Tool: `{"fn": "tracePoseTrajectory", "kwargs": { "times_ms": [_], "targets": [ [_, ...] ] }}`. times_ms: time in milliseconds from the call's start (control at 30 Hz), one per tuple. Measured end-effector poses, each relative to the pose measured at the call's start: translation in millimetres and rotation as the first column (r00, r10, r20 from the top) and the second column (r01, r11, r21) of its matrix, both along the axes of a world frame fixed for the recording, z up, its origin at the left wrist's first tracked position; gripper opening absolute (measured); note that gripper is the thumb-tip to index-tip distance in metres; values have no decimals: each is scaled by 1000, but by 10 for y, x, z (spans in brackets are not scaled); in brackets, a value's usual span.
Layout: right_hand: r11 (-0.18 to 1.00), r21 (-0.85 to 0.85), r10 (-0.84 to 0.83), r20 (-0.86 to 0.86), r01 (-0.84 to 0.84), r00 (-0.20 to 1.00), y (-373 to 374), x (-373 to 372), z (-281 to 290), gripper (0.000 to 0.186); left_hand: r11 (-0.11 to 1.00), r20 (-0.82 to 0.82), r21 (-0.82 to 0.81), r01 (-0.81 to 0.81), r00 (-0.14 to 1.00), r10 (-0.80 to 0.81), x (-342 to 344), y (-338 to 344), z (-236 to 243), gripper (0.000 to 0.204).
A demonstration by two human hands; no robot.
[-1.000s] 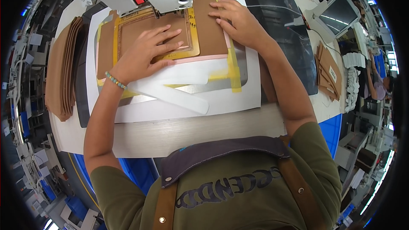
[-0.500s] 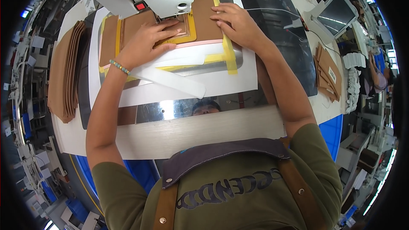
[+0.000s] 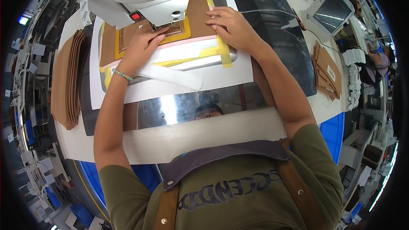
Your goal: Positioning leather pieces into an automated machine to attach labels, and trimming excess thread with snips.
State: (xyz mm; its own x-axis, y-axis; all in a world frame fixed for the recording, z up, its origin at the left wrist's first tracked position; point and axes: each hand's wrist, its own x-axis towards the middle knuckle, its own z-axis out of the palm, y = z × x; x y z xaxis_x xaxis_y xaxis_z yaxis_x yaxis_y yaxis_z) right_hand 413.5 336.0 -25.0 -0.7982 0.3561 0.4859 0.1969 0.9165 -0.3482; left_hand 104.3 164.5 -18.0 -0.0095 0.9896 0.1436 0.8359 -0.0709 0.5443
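A brown flat panel (image 3: 199, 19), leather-like, lies under the head of a white sewing machine (image 3: 164, 7). On it sits a yellow rectangular frame (image 3: 186, 30), partly covered by the machine and my fingers. My left hand (image 3: 139, 47) rests on the panel and frame beside the needle area, fingers stretched forward, some tips hidden by the machine head. With fingers spread flat, my right hand (image 3: 233, 27) touches the panel's right edge by a strip of yellow tape (image 3: 226, 58). Beneath the panel is a white sheet (image 3: 236, 73). A loose white strip (image 3: 174, 76) extends from near my left wrist.
A stack of brown pieces (image 3: 67, 81) stands at the left. To the right are a black mat (image 3: 277, 38), a small screen (image 3: 334, 12) on a stand and more brown pieces (image 3: 328, 72). A shiny metal plate (image 3: 183, 107) lies near the table's front edge.
My left hand has drawn back toward me and to the left, its fingers less spread over the frame. My right hand stays at the panel's right edge. The view has shifted slightly.
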Motion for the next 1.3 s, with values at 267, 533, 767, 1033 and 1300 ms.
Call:
{"fn": "tracePoseTrajectory", "kwargs": {
  "times_ms": [267,533,767,1033,1300],
  "targets": [
    [966,-89,243,10,-241,970,-545,-193,283,38,885,46,247,-394,917,395,-1111,-416,-110,38],
    [961,116,203,319,-251,926,-1398,-513,55,66,891,-430,197,-408,781,453,-1673,-641,-362,55],
    [902,63,383,343,-428,858,-965,-277,124,50,909,-490,199,-366,766,416,-1649,-648,-361,54],
    [931,78,325,272,-358,906,-1096,-155,177,51,890,-443,342,-300,784,435,-1034,-437,-284,43],
    [937,326,62,195,-125,979,-988,52,116,52,862,-195,261,-434,851,488,-389,-89,-186,35]
  ]
}}
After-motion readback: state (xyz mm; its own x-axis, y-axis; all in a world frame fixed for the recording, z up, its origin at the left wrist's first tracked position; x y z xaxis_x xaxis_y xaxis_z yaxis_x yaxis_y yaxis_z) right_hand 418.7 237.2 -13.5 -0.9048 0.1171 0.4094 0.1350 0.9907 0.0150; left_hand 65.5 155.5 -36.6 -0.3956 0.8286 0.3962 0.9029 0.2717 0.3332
